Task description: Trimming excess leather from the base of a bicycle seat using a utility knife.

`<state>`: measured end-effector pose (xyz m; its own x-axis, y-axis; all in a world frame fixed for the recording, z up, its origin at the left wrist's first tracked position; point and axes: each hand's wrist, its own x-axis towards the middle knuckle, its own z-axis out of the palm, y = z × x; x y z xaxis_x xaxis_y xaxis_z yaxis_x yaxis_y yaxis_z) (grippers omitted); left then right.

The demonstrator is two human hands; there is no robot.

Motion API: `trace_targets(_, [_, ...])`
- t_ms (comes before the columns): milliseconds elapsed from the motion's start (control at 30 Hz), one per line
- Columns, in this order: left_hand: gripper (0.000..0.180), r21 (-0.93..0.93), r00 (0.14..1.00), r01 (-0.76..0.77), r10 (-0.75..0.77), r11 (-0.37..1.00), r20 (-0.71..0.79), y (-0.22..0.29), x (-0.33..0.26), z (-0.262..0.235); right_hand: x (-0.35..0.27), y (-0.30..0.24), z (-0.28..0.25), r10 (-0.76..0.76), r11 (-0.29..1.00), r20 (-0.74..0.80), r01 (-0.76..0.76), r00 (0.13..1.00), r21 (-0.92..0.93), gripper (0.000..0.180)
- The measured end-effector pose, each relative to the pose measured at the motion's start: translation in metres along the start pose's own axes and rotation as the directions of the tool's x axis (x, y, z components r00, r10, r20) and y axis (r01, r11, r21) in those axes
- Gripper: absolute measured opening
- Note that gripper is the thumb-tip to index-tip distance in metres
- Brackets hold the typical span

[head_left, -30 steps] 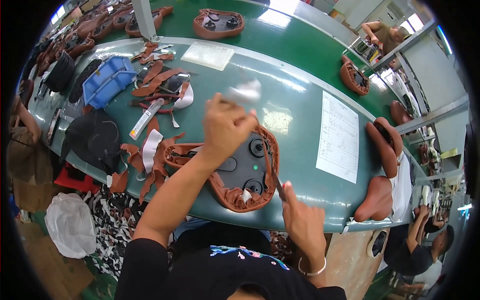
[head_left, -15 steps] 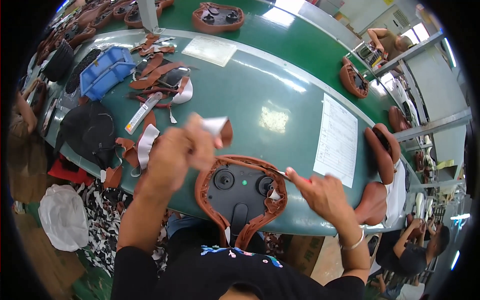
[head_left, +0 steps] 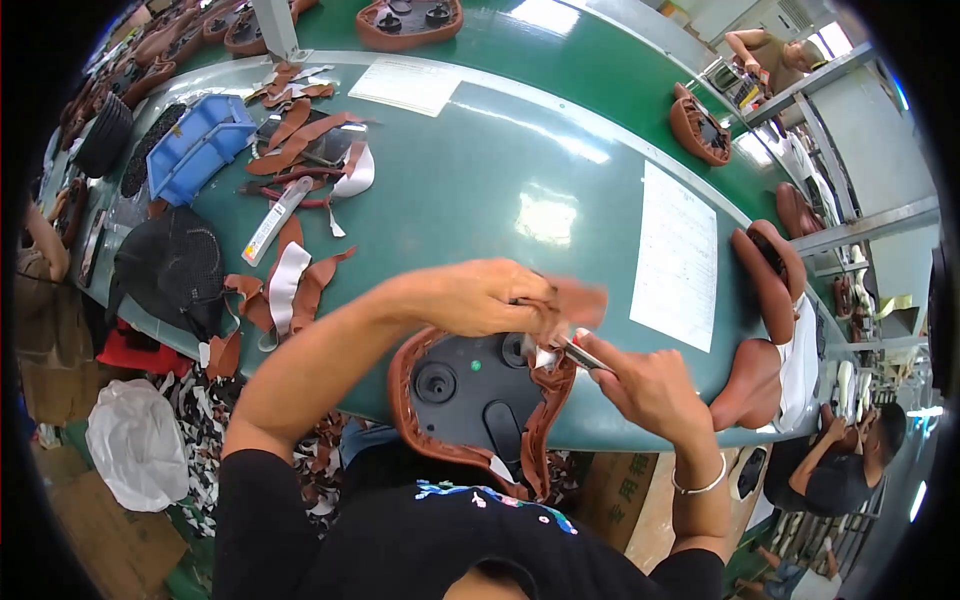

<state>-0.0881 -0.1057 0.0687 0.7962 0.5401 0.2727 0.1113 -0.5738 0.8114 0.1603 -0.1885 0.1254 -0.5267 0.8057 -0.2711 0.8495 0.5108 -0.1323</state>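
Gripping a loose brown leather strip [head_left: 585, 301], your left hand [head_left: 495, 298] has moved rightward to the slim grey knife [head_left: 588, 357] held in your right hand [head_left: 655, 393], above the upturned, black-based brown leather saddle [head_left: 465, 405]; likely within blade reach.

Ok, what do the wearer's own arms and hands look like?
Short black fabric sleeves leave both forearms bare. The ungloved left hand has no visible wristwear; a thin, pale bangle circles the wrist of the ungloved right hand.

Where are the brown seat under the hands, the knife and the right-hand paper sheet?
Brown seat [head_left: 466, 398]: head view, dark base.
Knife [head_left: 586, 356]: head view, visible body.
Paper sheet [head_left: 676, 260]: head view, middle.
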Motion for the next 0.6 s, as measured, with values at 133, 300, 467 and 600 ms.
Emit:
trace_targets(133, [0.008,-0.809,0.894,0.166,-0.432,0.564,-0.118,0.013,0.014,0.000,-0.021,-0.013,0.009,0.026,0.988,-0.007,-0.027,1.000,-0.154,0.050])
trace_targets(300, [0.022,-0.770,0.797,0.050,-0.490,0.637,-0.354,0.052,0.039,-0.006,-0.061,-0.033,0.037,0.218,0.975,-0.122,-0.220,0.968,-0.007,0.051])
trace_targets(467, [0.022,-0.505,0.464,-0.286,-0.343,0.814,-0.816,0.067,0.047,-0.008,-0.085,-0.066,0.070,0.440,0.862,-0.100,-0.388,0.892,0.327,0.053])
trace_targets(600, [0.018,-0.155,0.008,-0.534,-0.179,0.831,-0.984,0.092,0.045,-0.027,-0.104,-0.087,0.093,0.567,0.754,-0.128,-0.449,0.814,0.479,0.051])
